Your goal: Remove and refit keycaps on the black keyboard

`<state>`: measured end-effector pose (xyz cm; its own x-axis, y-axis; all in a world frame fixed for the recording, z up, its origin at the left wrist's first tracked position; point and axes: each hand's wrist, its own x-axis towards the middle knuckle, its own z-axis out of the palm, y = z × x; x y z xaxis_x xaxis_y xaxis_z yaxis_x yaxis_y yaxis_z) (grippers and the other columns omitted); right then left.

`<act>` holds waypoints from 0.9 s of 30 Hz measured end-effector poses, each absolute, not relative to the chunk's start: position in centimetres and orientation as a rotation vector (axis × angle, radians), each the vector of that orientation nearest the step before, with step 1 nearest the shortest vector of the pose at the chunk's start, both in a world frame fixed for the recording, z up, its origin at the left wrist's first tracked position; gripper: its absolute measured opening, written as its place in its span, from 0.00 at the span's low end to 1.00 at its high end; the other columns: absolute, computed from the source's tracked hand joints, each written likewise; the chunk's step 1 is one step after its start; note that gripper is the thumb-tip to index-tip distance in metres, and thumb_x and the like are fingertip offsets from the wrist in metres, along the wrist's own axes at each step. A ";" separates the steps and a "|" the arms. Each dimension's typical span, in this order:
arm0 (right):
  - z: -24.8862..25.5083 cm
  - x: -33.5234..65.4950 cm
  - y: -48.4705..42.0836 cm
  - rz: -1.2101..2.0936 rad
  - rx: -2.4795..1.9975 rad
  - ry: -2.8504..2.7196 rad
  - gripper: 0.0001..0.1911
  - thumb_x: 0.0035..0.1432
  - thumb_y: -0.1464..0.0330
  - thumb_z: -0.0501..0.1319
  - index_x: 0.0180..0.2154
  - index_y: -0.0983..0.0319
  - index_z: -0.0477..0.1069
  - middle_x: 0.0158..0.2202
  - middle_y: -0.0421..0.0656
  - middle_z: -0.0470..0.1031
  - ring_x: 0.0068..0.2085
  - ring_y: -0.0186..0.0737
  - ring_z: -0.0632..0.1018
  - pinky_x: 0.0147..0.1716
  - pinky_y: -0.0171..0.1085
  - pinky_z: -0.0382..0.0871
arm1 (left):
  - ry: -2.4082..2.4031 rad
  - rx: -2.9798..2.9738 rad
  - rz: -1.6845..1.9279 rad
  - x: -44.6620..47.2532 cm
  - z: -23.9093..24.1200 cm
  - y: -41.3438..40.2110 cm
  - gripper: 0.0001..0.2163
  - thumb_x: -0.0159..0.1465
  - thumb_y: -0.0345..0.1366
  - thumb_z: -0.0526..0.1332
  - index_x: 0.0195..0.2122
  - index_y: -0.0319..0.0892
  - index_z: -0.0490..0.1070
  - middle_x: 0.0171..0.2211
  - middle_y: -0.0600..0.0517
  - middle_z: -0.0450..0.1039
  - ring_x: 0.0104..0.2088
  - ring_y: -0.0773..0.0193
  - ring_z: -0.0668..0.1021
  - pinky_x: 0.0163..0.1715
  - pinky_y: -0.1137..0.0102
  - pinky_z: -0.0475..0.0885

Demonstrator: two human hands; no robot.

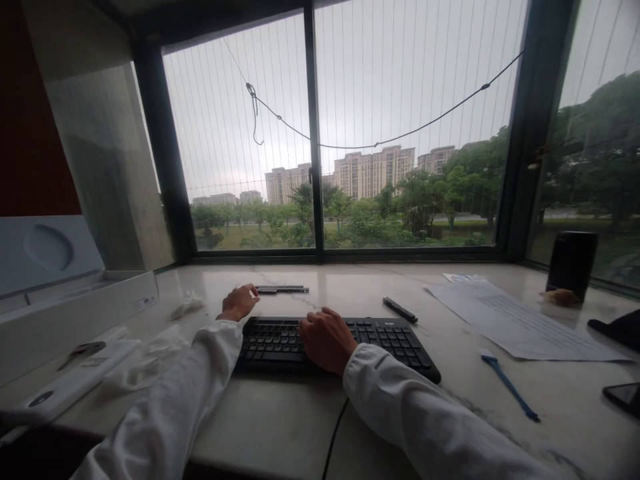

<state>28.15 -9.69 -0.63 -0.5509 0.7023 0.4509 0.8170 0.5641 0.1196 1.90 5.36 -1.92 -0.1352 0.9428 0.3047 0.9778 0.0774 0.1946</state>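
A black keyboard (400,341) lies on the pale marbled ledge, its cable running toward me. My right hand (327,339) rests over its middle keys, fingers curled down and pressed together; whatever they may hold is hidden. Past the keyboard's far left corner is my left hand (239,303), its fingers bent with a small gap between index finger and thumb. Thin dark sticks (284,289) lie right at those fingertips; I cannot tell whether they touch. Behind the number keys lies a short black pen-like stick (400,309).
Printed paper (520,320), a blue flat tool (510,388), a black cylinder (573,267) and a phone-like object (623,398) are to the right. At left stand a white box (100,303), crumpled plastic (145,360) and a white case (75,383) with a key (83,352). Windows (320,133) rise behind.
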 end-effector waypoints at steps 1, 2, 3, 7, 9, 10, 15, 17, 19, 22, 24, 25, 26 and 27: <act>-0.7 28.3 -9.5 -0.450 -1.243 -2.441 0.17 0.63 0.67 0.47 0.33 0.64 0.72 0.34 0.47 0.76 0.35 0.37 0.76 0.41 0.38 0.58 | -2.216 -1.993 -0.515 1.8 -1.9 5.3 0.14 0.57 0.47 0.57 0.42 0.49 0.71 0.44 0.49 0.74 0.43 0.56 0.75 0.37 0.68 0.68; -0.7 28.4 -9.4 -0.450 -1.245 -2.432 0.17 0.63 0.67 0.47 0.32 0.64 0.72 0.33 0.47 0.76 0.34 0.37 0.76 0.41 0.38 0.59 | -2.205 -1.999 -0.490 1.8 -1.9 5.2 0.15 0.58 0.48 0.57 0.43 0.49 0.71 0.44 0.49 0.73 0.43 0.56 0.75 0.37 0.68 0.68; -0.7 28.5 -9.2 -0.450 -1.247 -2.426 0.16 0.63 0.68 0.48 0.32 0.64 0.72 0.33 0.47 0.77 0.34 0.38 0.76 0.40 0.39 0.59 | -2.197 -2.007 -0.463 1.9 -1.8 5.2 0.16 0.58 0.49 0.56 0.43 0.49 0.70 0.44 0.48 0.73 0.43 0.55 0.75 0.37 0.67 0.68; -0.8 29.2 -8.4 -0.423 -1.293 -2.435 0.15 0.61 0.68 0.49 0.33 0.65 0.73 0.31 0.49 0.77 0.32 0.41 0.77 0.37 0.40 0.62 | -2.157 -2.004 -0.359 2.6 -1.3 5.1 0.16 0.59 0.50 0.53 0.43 0.50 0.71 0.41 0.48 0.74 0.41 0.55 0.75 0.38 0.66 0.68; -0.9 29.5 -8.2 -0.402 -1.331 -2.429 0.14 0.60 0.67 0.51 0.33 0.66 0.73 0.31 0.50 0.78 0.33 0.42 0.78 0.35 0.39 0.63 | -2.116 -2.002 -0.294 3.4 -1.1 5.3 0.16 0.60 0.49 0.53 0.42 0.50 0.72 0.40 0.48 0.75 0.41 0.55 0.75 0.39 0.65 0.67; -0.8 29.6 -8.1 -0.394 -1.343 -2.424 0.14 0.60 0.67 0.51 0.34 0.66 0.74 0.32 0.51 0.78 0.33 0.43 0.78 0.35 0.39 0.64 | -2.088 -2.010 -0.256 3.8 -0.9 5.4 0.15 0.60 0.49 0.53 0.42 0.49 0.72 0.40 0.48 0.75 0.41 0.55 0.75 0.39 0.65 0.67; -0.8 29.9 -7.8 -0.374 -1.338 -2.418 0.12 0.58 0.69 0.53 0.34 0.67 0.74 0.32 0.52 0.78 0.34 0.44 0.78 0.34 0.39 0.65 | -1.847 -2.102 -0.075 5.9 -0.6 6.4 0.13 0.62 0.43 0.53 0.41 0.46 0.73 0.43 0.46 0.74 0.44 0.53 0.74 0.45 0.63 0.65; -0.9 29.9 -7.8 -0.368 -1.324 -2.423 0.12 0.57 0.69 0.54 0.33 0.67 0.75 0.32 0.52 0.78 0.35 0.44 0.78 0.34 0.39 0.65 | -1.784 -2.115 -0.037 6.6 -0.6 7.1 0.14 0.62 0.42 0.53 0.41 0.44 0.74 0.44 0.45 0.73 0.45 0.52 0.73 0.46 0.62 0.64; -0.9 29.9 -7.7 -0.363 -1.311 -2.429 0.12 0.56 0.69 0.54 0.32 0.66 0.75 0.32 0.51 0.78 0.34 0.45 0.78 0.33 0.39 0.65 | -1.759 -2.116 -0.012 7.1 -0.8 8.0 0.14 0.61 0.42 0.54 0.42 0.44 0.74 0.44 0.44 0.73 0.46 0.50 0.73 0.46 0.61 0.63; -1.0 29.9 -7.6 -0.366 -1.294 -2.431 0.12 0.56 0.70 0.54 0.31 0.66 0.75 0.31 0.51 0.78 0.34 0.45 0.78 0.32 0.39 0.66 | -1.718 -2.109 0.030 7.4 -1.0 9.2 0.14 0.60 0.43 0.55 0.39 0.41 0.75 0.42 0.41 0.74 0.45 0.49 0.74 0.45 0.61 0.64; -1.2 29.8 -7.6 -0.364 -1.277 -2.425 0.12 0.55 0.70 0.53 0.31 0.66 0.75 0.31 0.51 0.78 0.34 0.45 0.78 0.32 0.40 0.66 | -1.701 -2.094 0.049 7.3 -1.3 9.8 0.15 0.60 0.43 0.55 0.37 0.39 0.75 0.40 0.39 0.74 0.43 0.47 0.74 0.44 0.60 0.65; -1.2 29.8 -7.5 -0.358 -1.267 -2.423 0.12 0.55 0.70 0.53 0.31 0.66 0.75 0.31 0.51 0.78 0.33 0.45 0.78 0.32 0.40 0.65 | -1.696 -2.086 0.055 7.3 -1.4 10.0 0.15 0.60 0.42 0.54 0.37 0.38 0.75 0.40 0.38 0.74 0.42 0.47 0.75 0.43 0.59 0.65; -1.3 29.8 -7.5 -0.350 -1.260 -2.420 0.12 0.55 0.70 0.53 0.31 0.66 0.75 0.31 0.52 0.78 0.33 0.45 0.78 0.32 0.40 0.65 | -1.691 -2.077 0.057 7.2 -1.6 10.1 0.15 0.61 0.41 0.54 0.37 0.37 0.75 0.39 0.37 0.74 0.42 0.47 0.75 0.42 0.59 0.65; -1.4 29.8 -7.5 -0.343 -1.257 -2.414 0.12 0.55 0.70 0.53 0.31 0.66 0.74 0.31 0.52 0.78 0.33 0.45 0.78 0.32 0.40 0.65 | -1.686 -2.070 0.058 7.1 -1.7 10.2 0.15 0.62 0.40 0.52 0.36 0.36 0.75 0.39 0.37 0.74 0.41 0.48 0.76 0.42 0.59 0.66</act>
<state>29.78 -7.47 -1.36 -0.5184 0.7262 0.4515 0.8233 0.5665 0.0341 7.09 10.21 -1.67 0.2456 0.9353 0.2547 0.9156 -0.1375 -0.3777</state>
